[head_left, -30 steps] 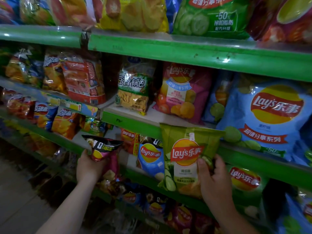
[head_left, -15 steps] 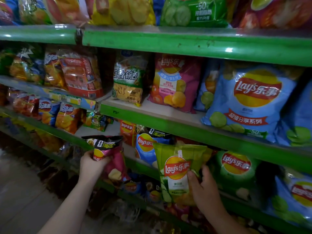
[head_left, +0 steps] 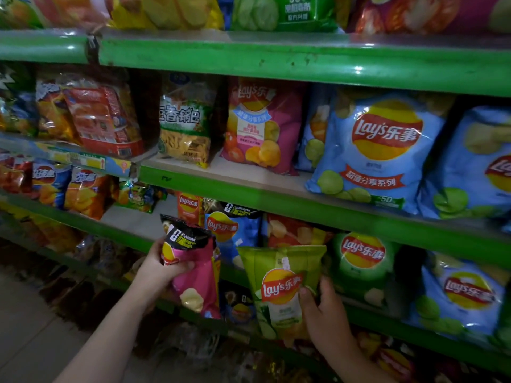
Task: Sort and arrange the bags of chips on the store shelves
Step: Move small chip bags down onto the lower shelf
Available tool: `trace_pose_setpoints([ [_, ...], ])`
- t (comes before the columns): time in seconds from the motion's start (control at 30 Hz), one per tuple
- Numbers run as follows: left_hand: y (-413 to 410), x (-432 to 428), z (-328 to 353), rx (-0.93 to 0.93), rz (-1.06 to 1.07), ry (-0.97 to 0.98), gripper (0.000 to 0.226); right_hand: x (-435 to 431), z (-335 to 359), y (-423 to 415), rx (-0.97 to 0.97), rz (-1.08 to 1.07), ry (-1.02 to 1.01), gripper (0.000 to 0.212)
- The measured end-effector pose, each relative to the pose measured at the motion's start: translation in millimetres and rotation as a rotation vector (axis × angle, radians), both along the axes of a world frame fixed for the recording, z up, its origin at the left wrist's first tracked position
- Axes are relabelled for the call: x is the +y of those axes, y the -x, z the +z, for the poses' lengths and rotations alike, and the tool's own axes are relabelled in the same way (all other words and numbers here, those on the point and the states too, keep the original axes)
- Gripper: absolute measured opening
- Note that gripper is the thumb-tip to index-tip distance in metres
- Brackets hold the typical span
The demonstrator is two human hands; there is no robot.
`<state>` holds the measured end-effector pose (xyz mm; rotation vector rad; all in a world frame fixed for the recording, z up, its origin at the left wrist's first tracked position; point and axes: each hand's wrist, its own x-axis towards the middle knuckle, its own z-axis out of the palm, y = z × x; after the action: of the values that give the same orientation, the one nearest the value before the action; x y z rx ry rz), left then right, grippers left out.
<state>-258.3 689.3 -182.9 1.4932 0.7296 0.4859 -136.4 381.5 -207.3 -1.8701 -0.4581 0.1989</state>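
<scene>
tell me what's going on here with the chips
A person is sorting chip bags at green store shelves. The left hand grips a pink bag with a black top, and the right hand holds a green Lay's bag. Both bags are held up in front of the lower shelf, neither set down yet. A similar green bag on the shelf stands just to the right.

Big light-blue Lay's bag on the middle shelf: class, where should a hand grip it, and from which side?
Probably pinch its top edge, coming from the front: the light-blue Lay's bag stands upright, puffy in the middle, with neighbouring bags crowding both sides.
</scene>
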Motion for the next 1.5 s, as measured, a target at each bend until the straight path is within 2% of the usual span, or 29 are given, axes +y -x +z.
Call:
trace_pose_setpoints([
  [0.2, -11.7, -8.1, -8.0, -0.001, -0.001, 0.010, 0.116, -24.7, -12.0, -5.0, 0.019, -0.078, 0.048, 0.011],
  [0.4, -20.7, -11.6, -7.5, -0.032, 0.007, 0.036, 0.118, -28.7, 9.6, -5.7, -0.046, -0.085, -0.029, 0.010],
  [0.57, -20.8, 0.0, -0.6, -0.084, 0.073, 0.031, 0.103, 2.5, 91.2, -8.3, -0.230, -0.108, -0.197, 0.006],
  [0.67, -19.1, 5.8, 8.4, -0.100, 0.099, 0.021, 0.112, 38.4, 153.8, -23.7, -0.351, -0.155, -0.254, 0.013],
  [0.73, -17.1, 8.3, 13.5, -0.104, 0.114, 0.008, 0.121, 67.3, 185.3, -40.2, -0.372, -0.171, -0.289, 0.016],
  [0.87, -12.8, 16.0, 15.2, -0.085, 0.123, 0.024, 0.122, 119.0, 217.4, -77.3, -0.290, -0.204, -0.374, 0.032],
  [1.13, -3.6, 24.4, 8.5, -0.064, 0.159, -0.017, 0.122, 147.3, 198.5, -105.5, -0.276, -0.235, -0.370, 0.037],
  [1.27, -5.7, 26.1, 5.8, -0.054, 0.172, -0.038, 0.125, 143.7, 188.5, -102.6, -0.207, -0.212, -0.368, 0.037],
  [1.33, -8.5, 25.9, 6.1, -0.055, 0.172, -0.042, 0.127, 140.4, 186.7, -101.6, -0.242, -0.217, -0.345, 0.033],
  [1.43, -14.6, 27.4, 7.9, -0.063, 0.166, -0.047, 0.127, 141.4, 187.6, -99.8, -0.337, -0.294, -0.306, 0.040],
  [1.5, -19.2, 29.4, 7.8, -0.066, 0.155, -0.039, 0.123, 148.5, 190.0, -98.4, -0.323, -0.328, -0.298, 0.044],
])
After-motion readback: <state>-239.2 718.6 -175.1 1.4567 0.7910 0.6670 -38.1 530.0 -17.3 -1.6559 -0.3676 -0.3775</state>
